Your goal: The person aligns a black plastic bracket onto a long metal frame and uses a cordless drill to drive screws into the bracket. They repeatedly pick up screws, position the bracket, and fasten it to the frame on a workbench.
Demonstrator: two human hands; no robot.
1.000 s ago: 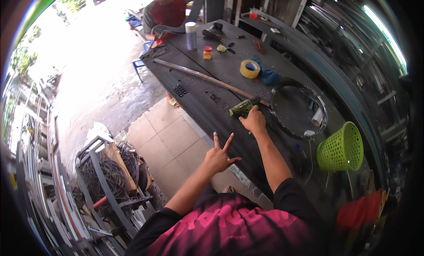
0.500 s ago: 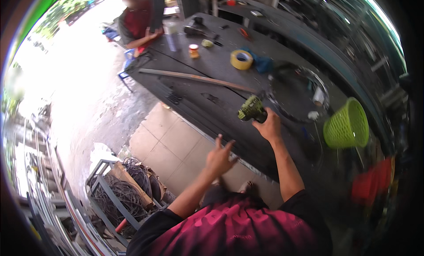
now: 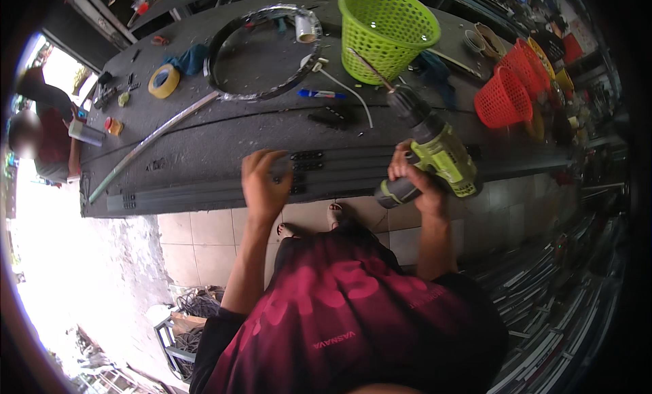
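Observation:
My right hand (image 3: 422, 180) is wrapped round the grip of a green and black cordless drill (image 3: 445, 159). A long, thin bit points from the drill to the far left, in front of a green basket. My left hand (image 3: 265, 183) is over the near edge of the dark table, fingers curled, slightly blurred. Something greyish shows between its fingers, too unclear to name. Beside that hand lie long dark metal bars (image 3: 224, 183) along the table edge, with small black pieces with holes (image 3: 309, 160) on them.
Behind are a green basket (image 3: 387, 30), a wrapped black ring (image 3: 216, 68), a blue marker (image 3: 321, 94) and yellow tape (image 3: 164, 81). A long strip (image 3: 153, 139) slants across the left. Red baskets (image 3: 502, 98) stand at right. Another person (image 3: 51, 122) is at the far left.
My view has swung right along the table. The drill has turned, its bit now showing. My left hand has gone from spread fingers to curled ones, over the bars.

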